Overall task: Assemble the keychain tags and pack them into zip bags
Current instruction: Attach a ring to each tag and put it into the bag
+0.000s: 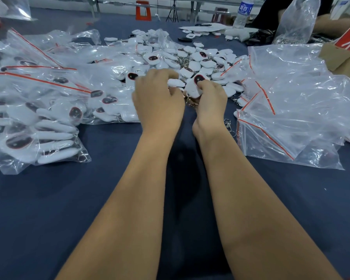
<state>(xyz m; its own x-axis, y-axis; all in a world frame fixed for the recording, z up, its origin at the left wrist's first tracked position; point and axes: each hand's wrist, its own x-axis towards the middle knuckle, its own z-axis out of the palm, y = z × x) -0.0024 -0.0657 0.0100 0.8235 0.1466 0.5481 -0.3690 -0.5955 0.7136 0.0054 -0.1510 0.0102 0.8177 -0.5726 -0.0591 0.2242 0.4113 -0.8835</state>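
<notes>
both forearms point(170, 199) over blue table point(49, 209), each hand pinching white tags point(194, 88) amid zip bags point(291, 122)

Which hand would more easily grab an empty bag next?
Probably the right hand: the empty zip bags lie just beside it, while the left hand is nearer the filled bags. Both hands grip tags now.

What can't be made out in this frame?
- Left hand fingertips: curled under, what they pinch is hidden.
- Key rings under the right hand: mostly covered, blurred.
- Bottle label: too small; top cut by the edge.
- Filled bags: counts hidden by overlap and glare.
</notes>
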